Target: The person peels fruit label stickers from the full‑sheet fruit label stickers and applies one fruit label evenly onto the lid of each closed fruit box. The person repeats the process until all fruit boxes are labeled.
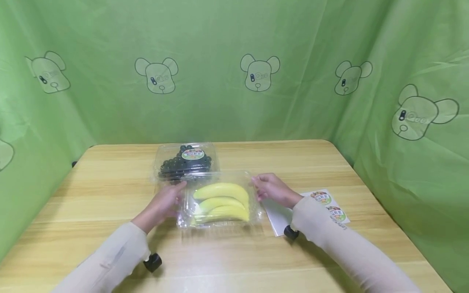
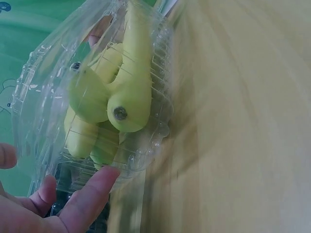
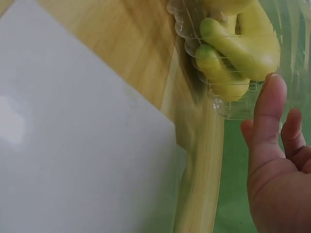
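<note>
A clear plastic clamshell box [image 1: 223, 179] with several yellow bananas [image 1: 221, 203] inside is held between both hands over the table. At the box's left side, my left hand [image 1: 166, 203] grips the edge, its thumb [image 2: 92, 199] against the plastic in the left wrist view. On the opposite side my right hand [image 1: 272, 188] holds the upper right edge. Its thumb [image 3: 269, 107] touches the plastic in the right wrist view, with other fingers partly hidden behind. Just behind stands a second clear box [image 1: 161, 154] of dark grapes [image 1: 172, 166], with a round fruit label [image 1: 192, 154] on its lid.
White sticker sheets [image 1: 276, 217] lie right of the banana box, partly under the right forearm; round fruit stickers [image 1: 322, 197] show on one. The wooden table [image 1: 227, 264] ends at a green curtain [image 1: 212, 114] with bear-head drawings. A black band piece [image 1: 152, 262] hangs under each wrist.
</note>
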A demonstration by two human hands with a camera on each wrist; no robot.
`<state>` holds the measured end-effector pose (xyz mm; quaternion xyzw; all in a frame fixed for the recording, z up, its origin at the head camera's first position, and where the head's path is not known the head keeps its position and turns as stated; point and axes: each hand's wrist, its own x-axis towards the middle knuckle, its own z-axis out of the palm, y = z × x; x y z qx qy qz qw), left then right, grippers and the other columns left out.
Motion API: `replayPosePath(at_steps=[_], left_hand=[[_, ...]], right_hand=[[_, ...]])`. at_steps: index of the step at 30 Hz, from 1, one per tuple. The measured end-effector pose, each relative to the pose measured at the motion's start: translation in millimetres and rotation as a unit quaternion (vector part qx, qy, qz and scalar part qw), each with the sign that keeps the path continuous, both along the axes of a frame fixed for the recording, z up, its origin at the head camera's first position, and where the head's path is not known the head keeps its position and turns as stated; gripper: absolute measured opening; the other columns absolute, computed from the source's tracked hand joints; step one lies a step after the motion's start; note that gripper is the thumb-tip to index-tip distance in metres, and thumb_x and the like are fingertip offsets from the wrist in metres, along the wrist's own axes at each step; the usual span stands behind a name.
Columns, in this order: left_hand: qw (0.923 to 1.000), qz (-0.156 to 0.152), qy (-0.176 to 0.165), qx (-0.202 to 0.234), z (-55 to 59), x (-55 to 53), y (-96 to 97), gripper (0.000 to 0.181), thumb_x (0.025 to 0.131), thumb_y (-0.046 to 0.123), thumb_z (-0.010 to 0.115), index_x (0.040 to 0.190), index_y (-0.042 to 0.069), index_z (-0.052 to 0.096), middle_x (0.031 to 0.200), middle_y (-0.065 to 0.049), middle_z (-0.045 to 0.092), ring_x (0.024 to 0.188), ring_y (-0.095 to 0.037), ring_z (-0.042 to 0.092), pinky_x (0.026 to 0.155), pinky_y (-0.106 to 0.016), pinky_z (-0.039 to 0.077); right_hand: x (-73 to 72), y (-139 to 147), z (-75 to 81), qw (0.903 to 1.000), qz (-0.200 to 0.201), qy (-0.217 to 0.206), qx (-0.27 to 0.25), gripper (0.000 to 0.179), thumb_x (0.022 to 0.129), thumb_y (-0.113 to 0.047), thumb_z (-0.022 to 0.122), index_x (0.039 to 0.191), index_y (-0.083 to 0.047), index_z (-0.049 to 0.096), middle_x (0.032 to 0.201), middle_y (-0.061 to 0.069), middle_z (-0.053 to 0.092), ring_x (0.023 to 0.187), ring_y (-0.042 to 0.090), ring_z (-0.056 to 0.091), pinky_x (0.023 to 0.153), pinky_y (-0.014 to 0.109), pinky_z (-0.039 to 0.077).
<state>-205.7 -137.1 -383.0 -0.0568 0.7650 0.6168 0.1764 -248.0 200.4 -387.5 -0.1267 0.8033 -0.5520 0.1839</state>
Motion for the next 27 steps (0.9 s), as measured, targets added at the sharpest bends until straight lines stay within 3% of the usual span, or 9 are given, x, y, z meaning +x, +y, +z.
replayPosePath(at_steps=[4,12,19,27], left_hand=[[0.9999,-0.003,-0.005,0.009,-1.1,-4.6,-1.4,0.071,0.101,0.047,0.041,0.141,-0.01,0.031,0.138,-0.03,0.039,0.126,-0.047,0.039,0.093,-0.054,0.049],[0.9998,-0.007,-0.009,0.019,1.1,-13.7,-1.3,0.073,0.101,0.047,0.04,0.145,-0.009,0.025,0.143,-0.03,0.036,0.131,-0.048,0.035,0.1,-0.056,0.042],[0.9998,-0.012,-0.001,0.015,2.8,-20.7,0.9,0.068,0.103,0.042,0.038,0.145,-0.01,0.026,0.143,-0.03,0.036,0.132,-0.049,0.034,0.102,-0.057,0.039],[1.0,-0.008,0.004,0.005,4.1,-18.0,1.1,0.066,0.102,0.045,0.04,0.138,-0.011,0.034,0.14,-0.029,0.04,0.131,-0.048,0.037,0.101,-0.055,0.042]], right_hand=[[-2.7,-0.4,-0.9,0.9999,-0.005,0.003,0.012,0.036,0.103,-0.031,0.045,0.092,0.002,0.054,0.13,0.025,0.053,0.079,0.021,0.06,0.083,0.036,0.054],[-5.3,-1.4,0.6,0.9996,-0.022,0.008,0.012,0.039,0.101,-0.029,0.051,0.115,0.007,0.05,0.121,0.022,0.053,0.09,0.025,0.06,0.085,0.039,0.055],[-7.8,0.8,1.8,0.9994,-0.034,0.008,-0.006,0.04,0.1,-0.025,0.054,0.125,0.004,0.042,0.12,0.024,0.056,0.089,0.026,0.061,0.085,0.04,0.055],[-6.2,2.6,3.4,0.9995,-0.017,0.005,-0.026,0.058,0.1,-0.02,0.053,0.147,0.0,0.026,0.127,0.029,0.053,0.092,0.026,0.063,0.09,0.043,0.053]])
